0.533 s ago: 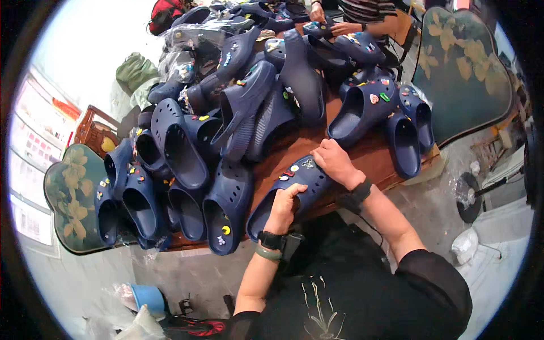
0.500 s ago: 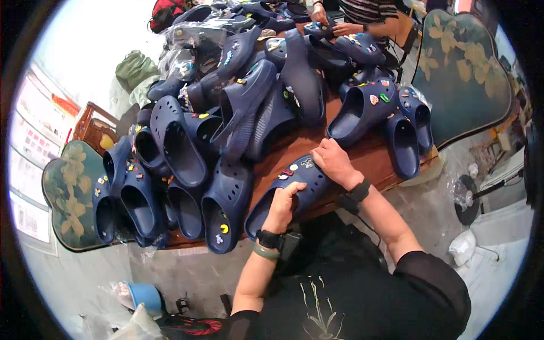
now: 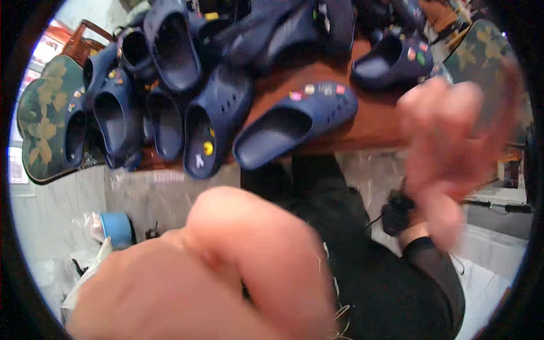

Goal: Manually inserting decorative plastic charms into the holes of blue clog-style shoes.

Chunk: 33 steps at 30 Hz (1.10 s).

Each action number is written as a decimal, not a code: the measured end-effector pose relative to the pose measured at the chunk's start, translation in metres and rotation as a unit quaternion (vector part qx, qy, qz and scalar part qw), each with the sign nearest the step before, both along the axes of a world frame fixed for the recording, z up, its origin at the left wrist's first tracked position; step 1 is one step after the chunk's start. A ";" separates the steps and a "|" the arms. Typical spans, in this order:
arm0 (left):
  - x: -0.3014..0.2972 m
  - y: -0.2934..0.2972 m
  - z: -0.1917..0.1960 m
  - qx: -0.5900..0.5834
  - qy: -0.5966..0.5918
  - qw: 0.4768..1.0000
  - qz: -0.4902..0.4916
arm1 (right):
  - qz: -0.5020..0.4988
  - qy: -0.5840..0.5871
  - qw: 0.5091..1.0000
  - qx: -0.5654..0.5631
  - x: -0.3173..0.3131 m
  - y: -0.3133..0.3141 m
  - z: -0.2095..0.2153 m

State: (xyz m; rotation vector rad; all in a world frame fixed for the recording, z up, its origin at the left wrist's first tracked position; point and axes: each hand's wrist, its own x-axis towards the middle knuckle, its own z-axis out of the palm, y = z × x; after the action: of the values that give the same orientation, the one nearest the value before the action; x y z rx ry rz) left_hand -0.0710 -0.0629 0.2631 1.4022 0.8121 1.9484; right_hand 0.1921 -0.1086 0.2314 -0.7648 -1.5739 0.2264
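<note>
Across 12 o'clock we see the bench [image 3: 374, 116], crowded with blue clogs [image 3: 218, 107]. Our clog [image 3: 317, 118] lies near 12 o'clock on the bench's front edge, toe toward 2 and heel toward 8, untouched. Our left hand [image 3: 204, 272] looms at 7 o'clock, its fingers curled; we cannot tell whether they hold anything. Our right hand [image 3: 445, 136], near 3, is too blurred to tell its grip. A careless swing could knock our clog off the edge, we judge, and a scrape could loosen its charms [image 3: 309, 89].
</note>
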 end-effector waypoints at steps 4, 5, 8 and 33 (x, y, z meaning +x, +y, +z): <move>-0.001 0.016 -0.014 0.042 -0.041 0.996 0.069 | -0.022 0.065 0.997 -0.048 0.001 0.003 0.014; -0.024 -0.021 -0.024 0.046 -0.043 0.996 0.062 | -0.026 0.073 0.995 -0.061 0.007 0.000 0.010; -0.003 -0.029 -0.035 0.079 -0.053 0.995 0.030 | -0.046 0.097 0.991 -0.078 0.003 -0.013 0.011; 0.043 -0.097 -0.047 0.186 -0.105 0.974 -0.078 | -0.051 0.295 0.943 -0.145 -0.015 -0.040 0.008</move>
State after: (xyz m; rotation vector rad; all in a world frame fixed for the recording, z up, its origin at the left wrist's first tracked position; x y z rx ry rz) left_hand -0.0279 -0.1603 0.2158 1.3846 0.2377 2.1516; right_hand 0.1774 -0.1491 0.2398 -0.9009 -0.9381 0.5650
